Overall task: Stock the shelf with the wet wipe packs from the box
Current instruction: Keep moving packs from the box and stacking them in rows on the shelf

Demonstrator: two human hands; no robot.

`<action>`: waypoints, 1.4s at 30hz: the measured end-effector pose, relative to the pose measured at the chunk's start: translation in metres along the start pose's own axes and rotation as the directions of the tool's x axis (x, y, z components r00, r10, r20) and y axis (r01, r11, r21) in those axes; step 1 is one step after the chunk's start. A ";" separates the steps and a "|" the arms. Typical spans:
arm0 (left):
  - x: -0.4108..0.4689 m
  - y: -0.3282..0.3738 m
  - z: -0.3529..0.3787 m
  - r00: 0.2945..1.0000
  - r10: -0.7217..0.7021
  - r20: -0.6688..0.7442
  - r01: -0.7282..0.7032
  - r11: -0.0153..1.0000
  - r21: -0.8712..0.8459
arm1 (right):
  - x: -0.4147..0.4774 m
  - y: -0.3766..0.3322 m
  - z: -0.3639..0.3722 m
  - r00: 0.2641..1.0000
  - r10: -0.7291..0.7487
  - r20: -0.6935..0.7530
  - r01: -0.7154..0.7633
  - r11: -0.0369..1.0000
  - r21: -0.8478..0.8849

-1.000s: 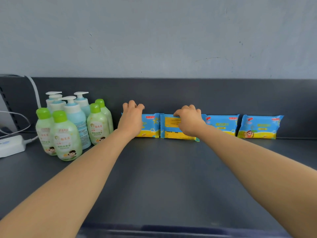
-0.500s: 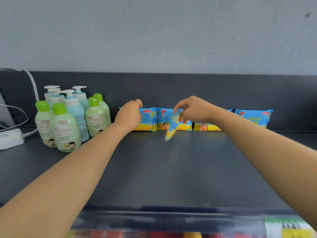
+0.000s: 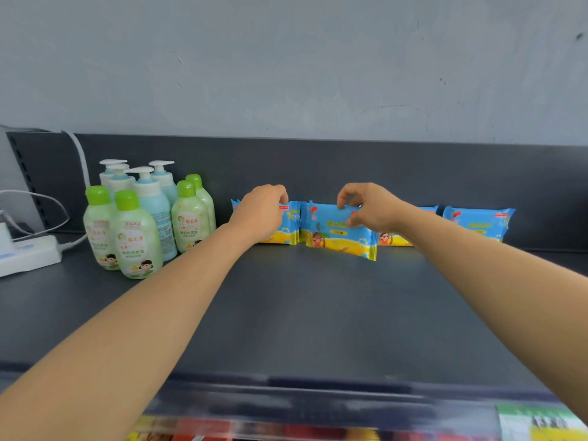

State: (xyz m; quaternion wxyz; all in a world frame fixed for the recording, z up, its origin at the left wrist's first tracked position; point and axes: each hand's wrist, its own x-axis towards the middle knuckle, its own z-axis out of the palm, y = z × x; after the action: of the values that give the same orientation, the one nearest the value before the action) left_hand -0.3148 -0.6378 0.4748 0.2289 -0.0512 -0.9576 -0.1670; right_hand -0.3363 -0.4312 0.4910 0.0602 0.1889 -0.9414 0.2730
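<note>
— What is on the arms?
— Bare skin only. The left forearm (image 3: 143,313) and the right forearm (image 3: 477,265) are uncovered from the picture's edge to the wrist.
— Their shape?
— Smooth and long, broad at the near edge, tapering to slim wrists.
— And the hands?
— The left hand (image 3: 261,211) and the right hand (image 3: 372,208) are bare too, with rounded knuckles and slender fingers.

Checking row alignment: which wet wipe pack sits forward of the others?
The second pack from the left, pinched by the right hand; its right end juts forward of the others.
</note>
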 end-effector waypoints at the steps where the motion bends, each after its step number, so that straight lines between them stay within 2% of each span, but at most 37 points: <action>1: 0.000 0.000 -0.001 1.000 0.002 0.007 -0.002 1.000 0.000 | 0.003 0.000 0.001 1.000 -0.010 0.011 0.010 1.000 0.011; 4: -0.001 0.000 -0.001 1.000 0.018 0.026 -0.018 1.000 0.004 | 0.016 0.000 0.006 0.999 -0.030 0.031 0.031 0.999 -0.023; 9: -0.006 -0.006 0.003 0.998 0.031 0.058 -0.030 0.999 -0.020 | 0.033 0.008 0.026 0.985 -0.013 -0.170 -0.022 0.980 -0.199; 12: -0.008 -0.008 0.004 0.997 0.035 0.072 -0.032 0.999 -0.033 | 0.036 0.015 0.032 0.972 -0.002 -0.237 -0.054 0.972 -0.229; 20: -0.007 0.008 0.008 0.995 0.061 0.077 -0.057 0.997 -0.046 | 0.032 0.023 0.029 0.965 -0.047 -0.259 -0.044 0.941 -0.336; 24: -0.006 0.021 0.011 0.994 0.074 0.077 -0.070 0.996 -0.058 | 0.025 0.027 0.021 0.952 -0.068 -0.297 -0.024 0.955 -0.296; 28: -0.005 0.016 0.018 0.975 0.038 0.217 -0.037 0.999 -0.008 | 0.013 0.030 0.014 0.977 -0.066 -0.203 0.001 0.954 -0.301; 30: -0.007 0.008 0.017 0.960 0.001 0.279 0.000 1.000 -0.002 | 0.008 0.032 0.014 0.978 -0.063 -0.201 -0.005 0.946 -0.324; 33: -0.012 -0.006 0.011 0.882 -0.087 0.463 0.000 0.983 0.185 | 0.003 0.032 0.016 0.972 -0.080 -0.219 0.003 0.943 -0.333; 35: -0.014 -0.015 0.009 0.836 -0.127 0.533 -0.016 0.967 0.256 | 0.002 0.029 0.016 0.969 -0.093 -0.230 0.012 0.944 -0.328; 38: -0.014 -0.021 0.010 0.843 -0.076 0.532 -0.057 0.972 0.229 | 0.001 0.021 0.019 0.969 -0.114 -0.219 0.036 0.942 -0.334; 42: -0.008 -0.014 -0.002 0.866 0.003 0.500 -0.168 0.944 0.286 | 0.001 0.010 0.023 0.970 -0.137 -0.201 0.067 0.945 -0.320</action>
State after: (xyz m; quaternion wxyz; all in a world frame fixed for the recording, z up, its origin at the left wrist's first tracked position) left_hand -0.3090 -0.6522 0.4686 -0.0102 -0.0971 -0.9950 0.0194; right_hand -0.3409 -0.4363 0.4666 0.2072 0.1945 -0.9489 0.1370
